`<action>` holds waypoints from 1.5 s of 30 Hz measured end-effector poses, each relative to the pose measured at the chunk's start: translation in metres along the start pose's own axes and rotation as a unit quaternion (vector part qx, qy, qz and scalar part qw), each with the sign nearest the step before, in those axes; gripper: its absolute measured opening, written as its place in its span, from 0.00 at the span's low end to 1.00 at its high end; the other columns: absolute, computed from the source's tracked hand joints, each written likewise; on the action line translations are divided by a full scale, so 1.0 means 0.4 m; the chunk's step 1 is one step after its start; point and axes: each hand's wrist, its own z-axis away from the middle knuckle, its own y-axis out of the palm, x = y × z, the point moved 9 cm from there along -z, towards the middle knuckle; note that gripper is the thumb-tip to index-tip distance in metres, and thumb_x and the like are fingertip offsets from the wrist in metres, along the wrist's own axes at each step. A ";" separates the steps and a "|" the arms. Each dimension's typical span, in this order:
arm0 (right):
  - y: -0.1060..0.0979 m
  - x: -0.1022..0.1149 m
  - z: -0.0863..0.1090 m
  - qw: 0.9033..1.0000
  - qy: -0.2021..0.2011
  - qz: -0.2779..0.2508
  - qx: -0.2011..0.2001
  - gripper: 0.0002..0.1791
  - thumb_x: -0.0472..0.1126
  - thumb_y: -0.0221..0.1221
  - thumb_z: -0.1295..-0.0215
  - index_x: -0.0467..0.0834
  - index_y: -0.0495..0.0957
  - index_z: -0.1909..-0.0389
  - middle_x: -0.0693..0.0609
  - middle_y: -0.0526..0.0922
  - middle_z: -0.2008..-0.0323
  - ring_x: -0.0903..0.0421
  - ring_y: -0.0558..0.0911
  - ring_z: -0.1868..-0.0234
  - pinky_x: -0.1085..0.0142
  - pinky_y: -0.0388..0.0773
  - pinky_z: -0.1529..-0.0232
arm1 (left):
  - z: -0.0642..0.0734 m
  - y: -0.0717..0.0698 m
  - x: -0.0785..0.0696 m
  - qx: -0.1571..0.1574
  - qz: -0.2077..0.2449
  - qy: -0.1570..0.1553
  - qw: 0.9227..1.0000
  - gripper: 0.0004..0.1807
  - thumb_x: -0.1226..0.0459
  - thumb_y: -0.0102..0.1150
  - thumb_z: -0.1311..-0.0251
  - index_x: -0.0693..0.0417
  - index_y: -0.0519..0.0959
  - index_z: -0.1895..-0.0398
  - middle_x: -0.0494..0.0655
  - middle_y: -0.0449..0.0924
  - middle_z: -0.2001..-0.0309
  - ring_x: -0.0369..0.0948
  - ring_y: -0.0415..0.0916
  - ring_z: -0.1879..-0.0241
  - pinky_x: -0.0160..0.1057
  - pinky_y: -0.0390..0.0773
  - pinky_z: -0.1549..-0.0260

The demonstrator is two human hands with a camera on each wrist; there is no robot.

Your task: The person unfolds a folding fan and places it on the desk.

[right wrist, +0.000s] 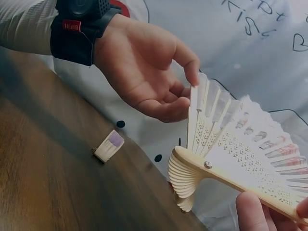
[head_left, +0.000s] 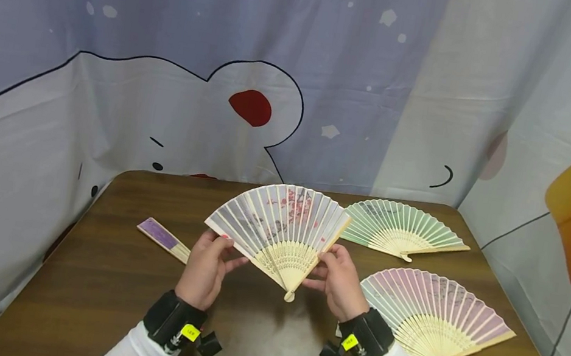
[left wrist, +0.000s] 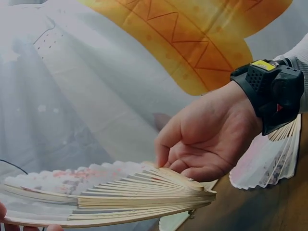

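Between the two hands a white folding fan with pink blossoms is spread wide, held above the table. My left hand pinches its left outer rib between thumb and fingers. On the other side, my right hand grips the right guard stick. In the right wrist view the pivot rivet of the white fan shows, and the left hand holds one edge. The left wrist view shows the right hand at the ribs near the pivot.
A closed purple folding fan lies left on the brown table. An open green fan lies at the back right. Nearer, an open pink and green fan lies partly behind the right wrist. A printed curtain hangs behind.
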 end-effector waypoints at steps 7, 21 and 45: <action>-0.018 -0.001 -0.007 1.000 0.001 -0.013 -0.020 0.12 0.32 0.43 0.29 0.38 0.61 0.47 0.46 0.81 0.63 0.52 0.85 0.69 0.57 0.85 0.70 | -0.003 -0.008 -0.010 -0.008 0.002 0.005 1.000 0.19 0.72 0.41 0.33 0.56 0.67 0.40 0.50 0.73 0.52 0.42 0.73 0.59 0.44 0.83 0.59; -0.038 0.003 -0.024 0.998 -0.005 -0.058 -0.034 0.08 0.32 0.41 0.29 0.41 0.61 0.52 0.49 0.83 0.63 0.54 0.86 0.68 0.57 0.85 0.68 | -0.002 -0.011 -0.014 -0.021 0.002 0.002 1.000 0.18 0.73 0.38 0.36 0.58 0.68 0.43 0.50 0.75 0.53 0.42 0.75 0.61 0.44 0.82 0.58; -0.066 -0.002 -0.037 0.992 -0.002 -0.115 -0.052 0.08 0.31 0.41 0.27 0.42 0.61 0.51 0.50 0.82 0.63 0.55 0.86 0.67 0.60 0.85 0.65 | -0.004 -0.019 -0.001 -0.024 0.030 -0.001 0.999 0.14 0.75 0.38 0.37 0.62 0.72 0.54 0.48 0.77 0.61 0.43 0.78 0.62 0.53 0.81 0.52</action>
